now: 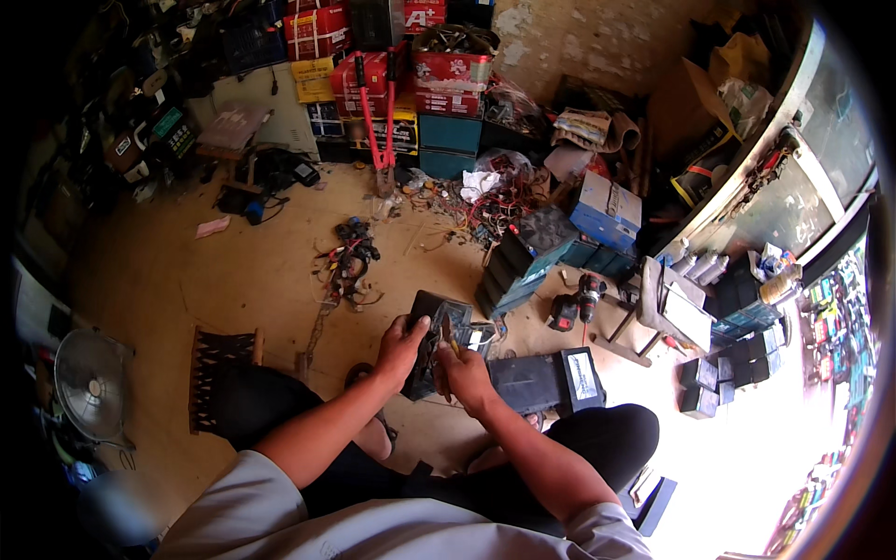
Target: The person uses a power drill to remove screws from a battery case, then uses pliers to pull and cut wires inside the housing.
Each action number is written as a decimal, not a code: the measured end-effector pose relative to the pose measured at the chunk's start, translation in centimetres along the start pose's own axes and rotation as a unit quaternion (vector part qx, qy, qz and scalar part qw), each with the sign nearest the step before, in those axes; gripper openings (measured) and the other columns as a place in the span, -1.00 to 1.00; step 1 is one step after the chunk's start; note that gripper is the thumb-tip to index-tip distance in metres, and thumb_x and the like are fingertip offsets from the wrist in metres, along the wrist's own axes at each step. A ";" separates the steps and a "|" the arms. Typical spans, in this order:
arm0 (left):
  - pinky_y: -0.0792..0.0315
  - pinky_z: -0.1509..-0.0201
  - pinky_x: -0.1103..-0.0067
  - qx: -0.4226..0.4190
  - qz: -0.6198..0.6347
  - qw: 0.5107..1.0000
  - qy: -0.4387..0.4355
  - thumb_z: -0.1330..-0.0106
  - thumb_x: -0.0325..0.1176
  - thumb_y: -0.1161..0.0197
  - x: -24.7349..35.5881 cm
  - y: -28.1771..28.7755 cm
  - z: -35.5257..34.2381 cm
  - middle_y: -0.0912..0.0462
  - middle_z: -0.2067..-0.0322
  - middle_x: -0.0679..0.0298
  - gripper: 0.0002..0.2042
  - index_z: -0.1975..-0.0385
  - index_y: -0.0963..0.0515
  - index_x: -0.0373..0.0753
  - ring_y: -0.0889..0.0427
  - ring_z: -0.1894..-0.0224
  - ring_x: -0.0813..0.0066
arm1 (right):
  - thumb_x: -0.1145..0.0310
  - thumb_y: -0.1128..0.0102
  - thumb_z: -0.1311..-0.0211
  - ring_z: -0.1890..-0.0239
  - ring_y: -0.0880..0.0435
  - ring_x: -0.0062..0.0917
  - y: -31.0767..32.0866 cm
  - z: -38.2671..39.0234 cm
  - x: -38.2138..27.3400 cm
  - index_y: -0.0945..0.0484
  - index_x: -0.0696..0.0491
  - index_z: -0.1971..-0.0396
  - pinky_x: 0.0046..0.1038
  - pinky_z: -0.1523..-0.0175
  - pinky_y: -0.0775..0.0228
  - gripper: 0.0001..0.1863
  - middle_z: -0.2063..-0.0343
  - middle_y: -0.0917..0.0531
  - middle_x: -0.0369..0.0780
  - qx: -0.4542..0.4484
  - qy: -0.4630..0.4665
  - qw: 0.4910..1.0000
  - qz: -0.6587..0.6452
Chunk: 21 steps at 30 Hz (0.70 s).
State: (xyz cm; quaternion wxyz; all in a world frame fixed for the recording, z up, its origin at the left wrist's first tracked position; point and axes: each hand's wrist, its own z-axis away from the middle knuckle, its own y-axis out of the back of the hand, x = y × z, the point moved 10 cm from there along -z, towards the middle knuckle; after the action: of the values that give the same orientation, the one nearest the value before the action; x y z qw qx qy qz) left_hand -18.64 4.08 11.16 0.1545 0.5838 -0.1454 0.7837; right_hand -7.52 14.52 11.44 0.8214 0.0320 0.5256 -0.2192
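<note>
Weight probably matters most with the black case [435, 304]: it looks like a battery casing, stiff-walled and likely heavy for its bulk, with smooth faces that could slip under bare skin. The outer walls seem the best hold, clear of the uneven edge beside the tool.

Its surface is dark and boxy, with a faint shine on top; the hands hide much of the near side. It stands low in front of the seated person [392, 530], just left of a long black box [527, 385] with a pale label at one end; whether it touches the floor [252, 289] cannot be told.

The left hand [399, 352] has its grip closed on the case's left side, thumb over the upper edge. The right hand [469, 376] has its grip wrapped around a slim hand tool [445, 329], apparently pliers, its tip against or just above the case.
</note>
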 end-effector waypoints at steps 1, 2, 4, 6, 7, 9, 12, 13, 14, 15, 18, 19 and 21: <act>-0.47 0.06 0.55 0.016 -0.003 1.000 -0.002 -0.48 -0.07 -0.26 0.2 0.6 0.1 -0.64 0.29 0.35 -0.67 0.13 -0.58 -0.27 -0.54 0.23 0.61 | 0.14 0.00 -0.59 0.56 -0.59 -0.54 -0.8 0.8 -0.1 -0.57 0.18 0.26 -0.43 0.42 -0.44 -0.61 0.59 -0.61 -0.25 -0.010 -0.045 0.993 -0.109; -0.47 0.10 0.56 0.021 0.006 1.000 -0.001 -0.48 -0.07 -0.26 -0.3 1.3 -0.3 -0.64 0.30 0.36 -0.67 0.13 -0.58 -0.27 -0.54 0.26 0.61 | 0.15 0.00 -0.58 0.53 -0.61 -0.54 -1.1 1.1 -0.7 -0.57 0.18 0.26 -0.43 0.39 -0.46 -0.62 0.57 -0.63 -0.25 -0.022 -0.030 0.998 -0.058; -0.49 0.18 0.57 0.023 0.018 1.000 0.002 -0.49 -0.06 -0.26 -0.5 2.0 -1.1 -0.62 0.32 0.37 -0.66 0.12 -0.58 -0.26 -0.54 0.32 0.63 | 0.17 -0.01 -0.57 0.49 -0.65 -0.54 -0.8 1.4 -1.7 -0.57 0.19 0.24 -0.42 0.35 -0.50 -0.64 0.52 -0.67 -0.23 -0.042 0.002 0.998 0.037; -0.48 0.31 0.59 0.020 0.028 0.999 0.012 -0.49 -0.06 -0.25 -0.4 1.1 -0.7 -0.60 0.38 0.40 -0.68 0.13 -0.57 -0.25 -0.53 0.41 0.65 | 0.18 -0.01 -0.57 0.45 -0.68 -0.52 -0.1 0.9 0.2 -0.58 0.19 0.22 -0.41 0.30 -0.54 -0.65 0.48 -0.70 -0.21 -0.042 0.010 0.992 0.120; -0.47 0.37 0.60 0.019 0.030 0.999 0.020 -0.49 -0.07 -0.25 -0.4 1.0 -0.2 -0.59 0.40 0.41 -0.68 0.13 -0.57 -0.24 -0.53 0.46 0.66 | 0.19 -0.01 -0.57 0.44 -0.70 -0.51 -0.4 1.0 0.5 -0.59 0.19 0.21 -0.40 0.28 -0.55 -0.65 0.46 -0.72 -0.20 -0.043 0.011 0.986 0.159; -0.45 0.44 0.61 0.011 0.035 0.999 0.007 -0.50 -0.07 -0.25 -0.1 0.6 0.0 -0.58 0.44 0.42 -0.70 0.15 -0.56 -0.22 -0.52 0.52 0.67 | 0.21 0.01 -0.52 0.42 -0.73 -0.45 -0.7 0.9 0.9 -0.62 0.23 0.27 -0.37 0.23 -0.57 -0.63 0.48 -0.73 -0.13 -0.051 -0.004 0.981 0.187; -0.51 0.24 0.60 -0.014 0.034 0.999 0.036 -0.50 -0.09 -0.24 -0.7 0.4 0.2 -0.64 0.30 0.38 -0.68 0.05 -0.55 -0.24 -0.59 0.35 0.64 | 0.21 0.00 -0.47 0.42 -0.74 -0.38 -0.6 0.4 0.4 -0.64 0.25 0.33 -0.34 0.23 -0.56 -0.61 0.50 -0.72 -0.09 -0.052 0.019 0.968 0.246; -0.54 0.12 0.59 -0.026 0.031 0.998 0.053 -0.51 -0.09 -0.24 -1.0 0.2 0.2 -0.68 0.22 0.36 -0.66 0.00 -0.55 -0.26 -0.62 0.25 0.62 | 0.22 -0.01 -0.45 0.42 -0.75 -0.36 -0.6 0.3 0.2 -0.64 0.25 0.35 -0.32 0.23 -0.56 -0.61 0.49 -0.72 -0.07 -0.047 0.017 0.966 0.252; -0.52 0.20 0.59 -0.019 0.037 0.998 0.041 -0.50 -0.09 -0.24 -0.8 0.3 0.2 -0.65 0.29 0.38 -0.68 0.05 -0.55 -0.25 -0.59 0.33 0.63 | 0.22 -0.02 -0.42 0.41 -0.75 -0.34 -0.5 0.3 0.1 -0.64 0.25 0.36 -0.30 0.22 -0.56 -0.62 0.49 -0.72 -0.06 -0.042 0.016 0.965 0.257; -0.50 0.29 0.59 -0.013 0.042 0.999 0.029 -0.50 -0.08 -0.25 -0.6 0.3 0.2 -0.62 0.36 0.39 -0.69 0.10 -0.55 -0.24 -0.57 0.40 0.64 | 0.23 -0.03 -0.41 0.40 -0.76 -0.32 -0.7 0.0 0.0 -0.65 0.25 0.36 -0.29 0.22 -0.56 -0.63 0.49 -0.73 -0.05 -0.050 0.050 0.957 0.282; -0.49 0.26 0.58 0.000 0.037 0.999 0.000 -0.48 -0.08 -0.27 -0.7 0.4 -0.2 -0.61 0.37 0.39 -0.69 0.13 -0.57 -0.24 -0.55 0.39 0.64 | 0.24 -0.05 -0.37 0.38 -0.78 -0.28 -0.7 -0.6 0.4 -0.66 0.24 0.36 -0.25 0.20 -0.56 -0.65 0.48 -0.73 -0.03 -0.057 0.092 0.942 0.318; -0.49 0.20 0.57 0.004 0.031 0.999 -0.007 -0.48 -0.07 -0.27 -0.7 0.5 -0.2 -0.62 0.34 0.38 -0.68 0.12 -0.57 -0.25 -0.55 0.34 0.63 | 0.25 -0.06 -0.36 0.37 -0.78 -0.26 -0.6 -0.8 0.8 -0.66 0.24 0.35 -0.24 0.19 -0.57 -0.66 0.49 -0.73 -0.02 -0.052 0.064 0.949 0.304; -0.48 0.12 0.56 -0.004 0.022 1.000 -0.010 -0.47 -0.06 -0.28 -0.9 0.5 -0.3 -0.63 0.29 0.37 -0.66 0.11 -0.58 -0.26 -0.54 0.27 0.63 | 0.26 -0.06 -0.36 0.36 -0.78 -0.22 -0.7 -1.2 1.0 -0.66 0.24 0.35 -0.23 0.17 -0.57 -0.67 0.49 -0.73 0.00 -0.058 0.087 0.935 0.338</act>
State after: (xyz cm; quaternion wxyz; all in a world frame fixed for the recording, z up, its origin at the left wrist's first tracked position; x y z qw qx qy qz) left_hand -18.83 3.72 10.17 0.1376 0.5873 -0.1630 0.7807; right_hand -8.43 13.91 10.20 0.7986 0.1794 0.5647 0.1057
